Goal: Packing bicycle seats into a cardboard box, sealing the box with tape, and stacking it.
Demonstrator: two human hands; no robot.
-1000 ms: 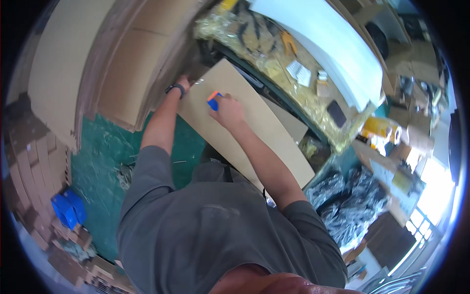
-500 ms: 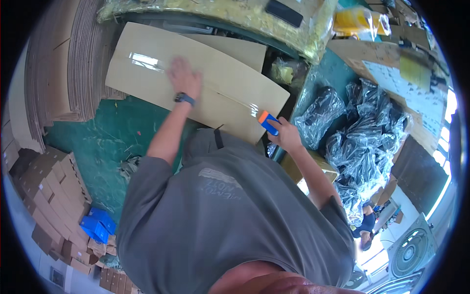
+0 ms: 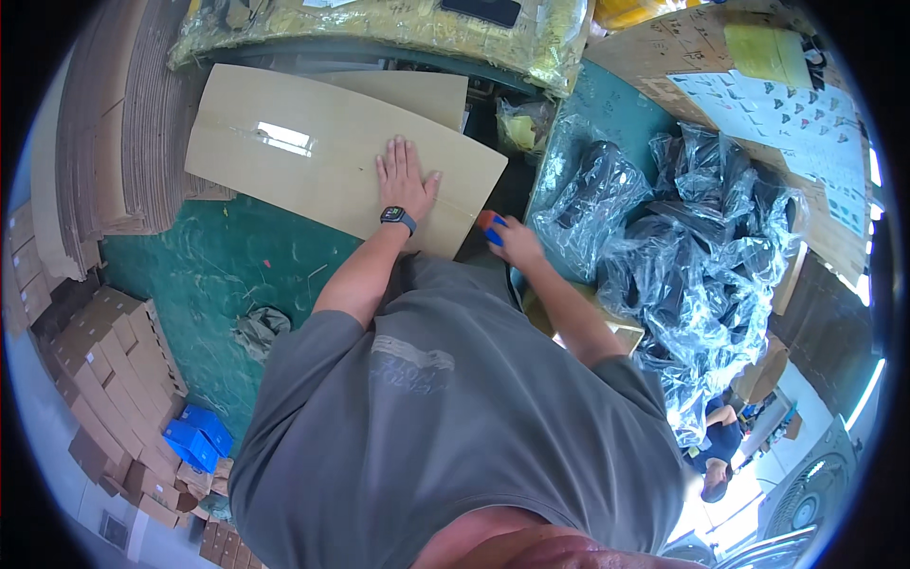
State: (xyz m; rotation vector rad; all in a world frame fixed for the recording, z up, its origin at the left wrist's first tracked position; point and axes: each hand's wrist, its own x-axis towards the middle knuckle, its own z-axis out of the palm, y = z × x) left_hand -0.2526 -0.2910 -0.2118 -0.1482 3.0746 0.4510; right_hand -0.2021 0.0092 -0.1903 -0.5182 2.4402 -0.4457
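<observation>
A long, closed cardboard box [image 3: 332,161] lies in front of me, with a glossy strip of clear tape along its top seam. My left hand [image 3: 406,182], a dark watch on its wrist, rests flat on the right part of the box top with the fingers stretched out. Just off the box's right end, my right hand [image 3: 520,244] is closed around a blue and orange tape dispenser [image 3: 494,228]. Part of the dispenser is hidden by the fingers, and motion blurs it slightly.
Flat cardboard sheets [image 3: 161,123] are stacked at the left. On the right lie dark items in clear plastic bags [image 3: 701,256]. A phone [image 3: 482,10] sits on the tape-covered surface beyond the box. Lower left are a blue bin [image 3: 198,438] and stacked cartons [image 3: 118,356]. Another person [image 3: 718,450] is far right.
My left hand has slid right along the box top. My right hand and the tape dispenser have come off the top to beyond its right end. The view has shifted slightly.
</observation>
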